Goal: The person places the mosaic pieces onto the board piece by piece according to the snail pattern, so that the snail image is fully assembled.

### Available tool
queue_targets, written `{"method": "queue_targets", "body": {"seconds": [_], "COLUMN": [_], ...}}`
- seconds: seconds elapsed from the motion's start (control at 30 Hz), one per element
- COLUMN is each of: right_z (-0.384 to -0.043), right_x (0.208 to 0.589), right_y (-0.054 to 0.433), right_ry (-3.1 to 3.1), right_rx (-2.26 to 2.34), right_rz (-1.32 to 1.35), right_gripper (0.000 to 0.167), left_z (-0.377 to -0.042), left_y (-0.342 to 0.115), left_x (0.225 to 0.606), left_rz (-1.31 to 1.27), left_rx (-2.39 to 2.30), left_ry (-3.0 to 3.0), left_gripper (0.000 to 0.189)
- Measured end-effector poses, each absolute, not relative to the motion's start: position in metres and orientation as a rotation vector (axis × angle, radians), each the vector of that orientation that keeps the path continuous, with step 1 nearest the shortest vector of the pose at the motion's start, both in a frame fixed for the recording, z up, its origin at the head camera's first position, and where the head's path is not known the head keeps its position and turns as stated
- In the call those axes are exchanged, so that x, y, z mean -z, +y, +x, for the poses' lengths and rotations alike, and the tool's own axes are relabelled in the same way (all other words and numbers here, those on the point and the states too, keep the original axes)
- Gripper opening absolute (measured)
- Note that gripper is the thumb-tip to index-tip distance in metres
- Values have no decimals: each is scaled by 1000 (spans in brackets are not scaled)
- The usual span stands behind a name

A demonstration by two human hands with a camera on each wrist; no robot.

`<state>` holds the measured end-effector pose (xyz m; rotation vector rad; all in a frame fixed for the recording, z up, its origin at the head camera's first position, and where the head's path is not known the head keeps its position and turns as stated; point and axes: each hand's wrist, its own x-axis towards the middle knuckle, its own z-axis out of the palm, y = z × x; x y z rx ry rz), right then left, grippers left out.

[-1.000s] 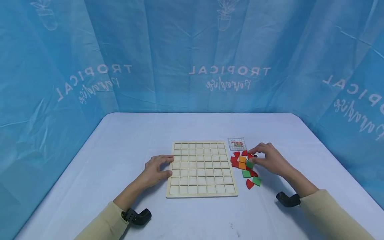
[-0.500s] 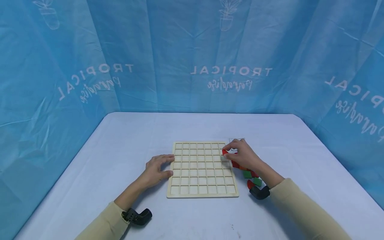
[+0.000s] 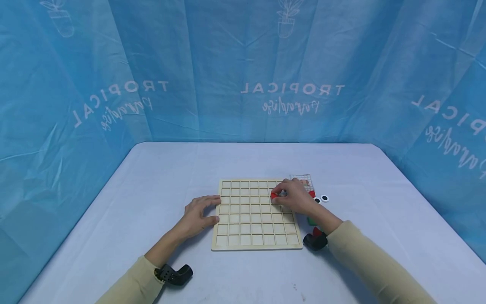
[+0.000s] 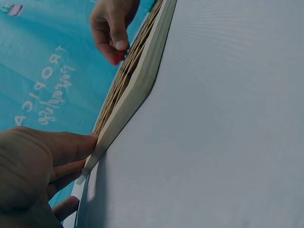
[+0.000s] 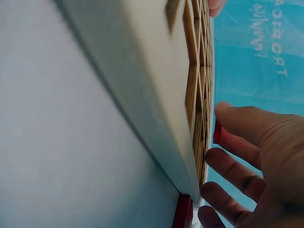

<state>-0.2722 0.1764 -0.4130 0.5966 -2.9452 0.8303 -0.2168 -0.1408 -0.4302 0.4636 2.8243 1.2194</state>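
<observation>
A pale wooden grid board [image 3: 256,249] lies on the table, its square cells bare wood. My left hand [image 3: 198,215] rests against its left edge, fingers spread; in the left wrist view the thumb [image 4: 71,147] touches the board's rim. Over the right part of the grid, my right hand [image 3: 298,197] pinches a small red piece [image 3: 274,196] between thumb and fingertips. The right wrist view shows that red piece [image 5: 217,133] held close over the cells, with the other fingers loosely bent. Its full outline is hidden by the fingers.
Right of the board lie a printed pattern card [image 3: 306,179], two white eye discs with black centres, one eye disc [image 3: 324,198] being fully visible, a green piece [image 3: 312,221] and a red piece [image 3: 317,231]. The right forearm covers other pieces. A blue curtain [image 3: 243,114] hangs behind.
My right hand has moved left from the loose pieces to over the grid, carrying a red piece. My left hand has stayed at the board's left edge.
</observation>
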Motion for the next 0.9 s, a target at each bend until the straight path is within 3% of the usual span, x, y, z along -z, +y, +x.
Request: {"method": "queue_targets", "body": {"seconds": [0.53,0.9], "right_z": [-269,-268], "right_x": [413,402], "right_y": [175,191], "right_ry": [-2954,-2949], "right_rx": [-717,-836], "right_rz": [647,545], "right_gripper": [26,29], "left_z": [-216,-216], "left_y": [-140,-140], "left_x": [430,430], "left_rz": [435,426], "left_rx": [-1220,-1214], "left_ry": [2830,2831], "left_gripper": [50,49]}}
